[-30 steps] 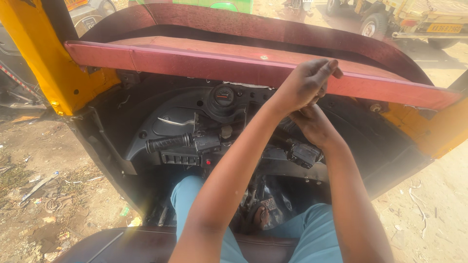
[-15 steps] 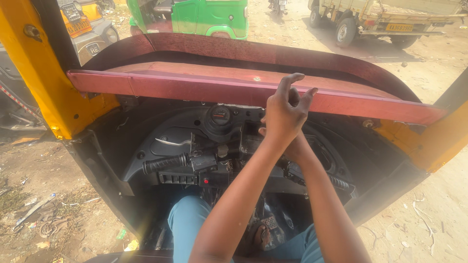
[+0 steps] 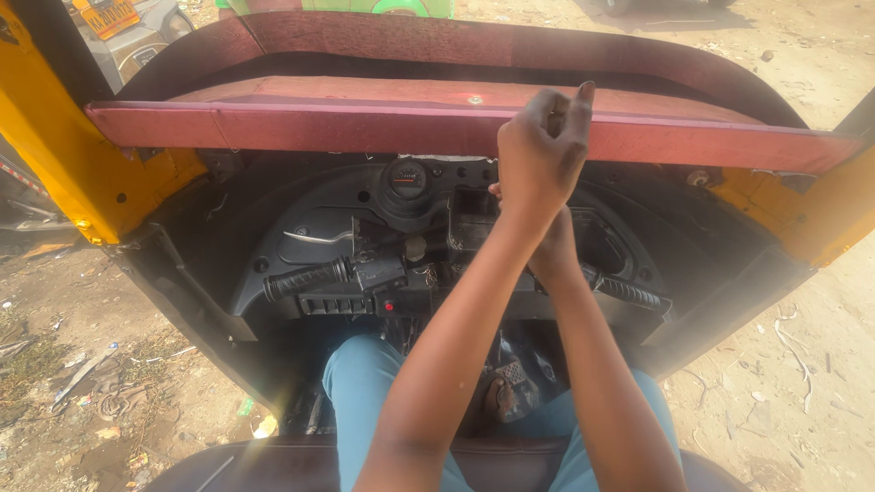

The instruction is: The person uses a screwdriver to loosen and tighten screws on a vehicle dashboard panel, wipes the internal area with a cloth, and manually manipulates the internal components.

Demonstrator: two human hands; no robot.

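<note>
Red padded ledge (image 3: 365, 128) above the dashboard, hands at its front edge.
Left hand (image 3: 540, 150) fisted against the ledge, contents hidden; right hand (image 3: 551, 246) behind it, grip indeterminable.

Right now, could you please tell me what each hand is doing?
Left hand: closed at the maroon dashboard ledge; contents unclear.
Right hand: mostly hidden; cannot tell.

The right hand (image 3: 554, 248) is largely hidden behind the left hand (image 3: 540, 150) and forearm — whatever is gripped cannot be told; the far green vehicle (image 3: 337, 6) is cut off.
</note>
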